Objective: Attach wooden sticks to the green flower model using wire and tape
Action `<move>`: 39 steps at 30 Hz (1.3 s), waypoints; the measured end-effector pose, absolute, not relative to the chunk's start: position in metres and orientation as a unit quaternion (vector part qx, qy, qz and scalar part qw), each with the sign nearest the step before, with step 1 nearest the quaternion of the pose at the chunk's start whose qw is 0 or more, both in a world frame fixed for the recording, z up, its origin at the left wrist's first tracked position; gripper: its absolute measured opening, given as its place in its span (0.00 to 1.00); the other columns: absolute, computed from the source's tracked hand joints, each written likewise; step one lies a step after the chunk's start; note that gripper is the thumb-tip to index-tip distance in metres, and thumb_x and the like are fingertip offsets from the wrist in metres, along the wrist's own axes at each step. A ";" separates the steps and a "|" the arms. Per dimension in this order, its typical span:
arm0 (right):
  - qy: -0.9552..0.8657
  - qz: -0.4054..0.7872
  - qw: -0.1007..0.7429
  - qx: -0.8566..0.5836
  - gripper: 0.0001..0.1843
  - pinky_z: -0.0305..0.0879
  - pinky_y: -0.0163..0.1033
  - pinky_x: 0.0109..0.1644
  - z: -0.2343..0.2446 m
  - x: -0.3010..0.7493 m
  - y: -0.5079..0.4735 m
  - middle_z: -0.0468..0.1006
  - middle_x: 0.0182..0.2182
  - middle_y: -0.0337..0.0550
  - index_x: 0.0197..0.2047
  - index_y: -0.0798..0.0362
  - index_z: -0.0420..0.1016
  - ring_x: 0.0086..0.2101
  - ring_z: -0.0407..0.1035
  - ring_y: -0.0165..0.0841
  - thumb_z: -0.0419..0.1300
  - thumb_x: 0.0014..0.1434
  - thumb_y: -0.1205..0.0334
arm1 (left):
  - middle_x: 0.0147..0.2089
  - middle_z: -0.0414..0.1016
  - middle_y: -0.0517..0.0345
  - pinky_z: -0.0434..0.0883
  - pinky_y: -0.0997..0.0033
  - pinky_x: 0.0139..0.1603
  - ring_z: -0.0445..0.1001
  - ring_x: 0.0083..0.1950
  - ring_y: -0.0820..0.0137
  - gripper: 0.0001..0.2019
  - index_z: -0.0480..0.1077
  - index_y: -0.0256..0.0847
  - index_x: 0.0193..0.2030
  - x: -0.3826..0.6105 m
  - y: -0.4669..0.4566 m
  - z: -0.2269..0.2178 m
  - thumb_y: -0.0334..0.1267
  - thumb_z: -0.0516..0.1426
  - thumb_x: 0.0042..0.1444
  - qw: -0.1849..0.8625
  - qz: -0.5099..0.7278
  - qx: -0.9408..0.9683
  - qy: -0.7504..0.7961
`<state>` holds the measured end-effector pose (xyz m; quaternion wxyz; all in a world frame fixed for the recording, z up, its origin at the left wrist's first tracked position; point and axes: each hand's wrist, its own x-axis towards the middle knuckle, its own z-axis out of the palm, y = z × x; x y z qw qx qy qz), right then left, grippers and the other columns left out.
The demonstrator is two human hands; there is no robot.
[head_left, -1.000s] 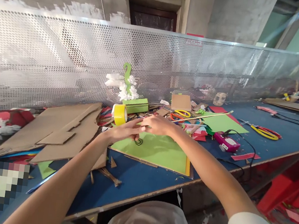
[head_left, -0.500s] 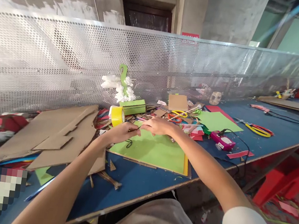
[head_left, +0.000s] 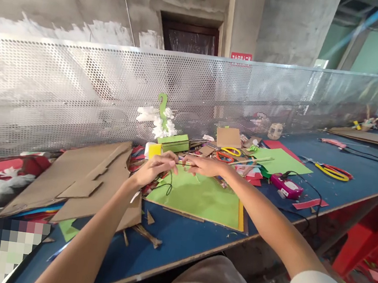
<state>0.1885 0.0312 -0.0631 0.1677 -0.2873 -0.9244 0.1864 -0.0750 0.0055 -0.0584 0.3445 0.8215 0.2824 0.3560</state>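
My left hand (head_left: 156, 167) pinches a thin dark cord (head_left: 170, 187), which hangs below it in a loose loop. A short straight stretch of the cord runs across to my right hand (head_left: 204, 165), whose fingers are closed on it. Both hands are above a light green sheet (head_left: 202, 199) lying on a yellow sheet (head_left: 241, 215). Right behind my left hand sits a roll of yellow tape (head_left: 155, 149), partly covered by it. A green box (head_left: 175, 143) stands behind the hands, near white crumpled tufts and a curled green stem (head_left: 163, 105).
Cardboard pieces (head_left: 87, 172) lie at left. Scissors with yellow handles (head_left: 231, 151), paper scraps and another green sheet (head_left: 285, 161) are at right. A magenta power strip (head_left: 286, 186) and pliers (head_left: 333, 171) lie farther right on the blue table (head_left: 190, 234). A perforated metal panel (head_left: 113, 85) closes the back.
The view has tilted upward, bringing the exit sign into sight. My hands have drawn slightly apart, with a little more cord showing straight between them.
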 end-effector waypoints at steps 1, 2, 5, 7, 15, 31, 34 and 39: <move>-0.921 0.226 0.163 -0.271 0.14 0.61 0.34 0.38 -0.063 0.190 0.032 0.79 0.32 0.37 0.61 0.52 0.66 0.30 0.69 0.30 0.54 0.74 0.64 | 0.34 0.74 0.49 0.68 0.65 0.41 0.70 0.36 0.65 0.24 0.80 0.41 0.25 -0.075 0.006 -0.059 0.57 0.59 0.64 0.366 0.364 0.817 0.258; -0.917 0.265 0.157 -0.253 0.13 0.62 0.34 0.39 -0.062 0.192 0.033 0.79 0.32 0.37 0.60 0.53 0.65 0.31 0.69 0.30 0.53 0.74 0.65 | 0.36 0.77 0.47 0.69 0.62 0.46 0.72 0.39 0.62 0.24 0.78 0.41 0.23 -0.075 0.007 -0.061 0.56 0.60 0.63 0.391 0.373 0.807 0.238; -0.910 0.326 0.140 -0.212 0.06 0.64 0.34 0.43 -0.057 0.198 0.035 0.79 0.36 0.41 0.51 0.54 0.69 0.34 0.70 0.29 0.57 0.72 0.66 | 0.31 0.77 0.45 0.70 0.57 0.51 0.74 0.43 0.57 0.26 0.74 0.40 0.18 -0.069 0.009 -0.066 0.55 0.60 0.62 0.467 0.385 0.768 0.207; -0.914 0.320 0.137 -0.210 0.06 0.65 0.35 0.43 -0.052 0.200 0.034 0.79 0.39 0.44 0.46 0.56 0.72 0.36 0.70 0.30 0.63 0.68 0.64 | 0.26 0.75 0.47 0.70 0.56 0.53 0.75 0.43 0.56 0.26 0.71 0.41 0.17 -0.064 0.009 -0.068 0.54 0.61 0.61 0.498 0.372 0.755 0.209; -0.926 0.185 0.197 -0.264 0.13 0.64 0.36 0.43 -0.043 0.190 0.018 0.83 0.41 0.44 0.57 0.52 0.75 0.37 0.74 0.32 0.55 0.73 0.66 | 0.17 0.56 0.62 0.72 0.58 0.46 0.69 0.28 0.66 0.29 0.59 0.44 0.16 -0.055 0.005 -0.069 0.55 0.63 0.59 0.568 0.333 0.707 0.258; -0.924 0.025 0.232 -0.303 0.13 0.55 0.37 0.36 -0.045 0.185 0.012 0.83 0.38 0.46 0.57 0.52 0.73 0.33 0.72 0.35 0.51 0.75 0.62 | 0.18 0.54 0.67 0.63 0.72 0.28 0.53 0.20 0.76 0.26 0.66 0.40 0.25 -0.054 0.014 -0.081 0.60 0.58 0.65 0.520 0.365 0.714 0.295; -0.922 0.033 0.217 -0.318 0.12 0.53 0.37 0.35 -0.042 0.185 0.009 0.82 0.35 0.45 0.56 0.54 0.72 0.31 0.71 0.34 0.52 0.74 0.65 | 0.22 0.62 0.62 0.61 0.72 0.28 0.59 0.24 0.74 0.27 0.69 0.39 0.28 -0.054 0.022 -0.091 0.63 0.58 0.64 0.479 0.328 0.749 0.318; -0.935 0.042 0.204 -0.287 0.12 0.59 0.35 0.40 -0.048 0.184 0.012 0.82 0.44 0.48 0.46 0.54 0.77 0.40 0.74 0.34 0.52 0.74 0.68 | 0.23 0.65 0.61 0.61 0.74 0.29 0.61 0.25 0.75 0.27 0.70 0.39 0.29 -0.057 0.026 -0.091 0.63 0.59 0.64 0.472 0.355 0.741 0.321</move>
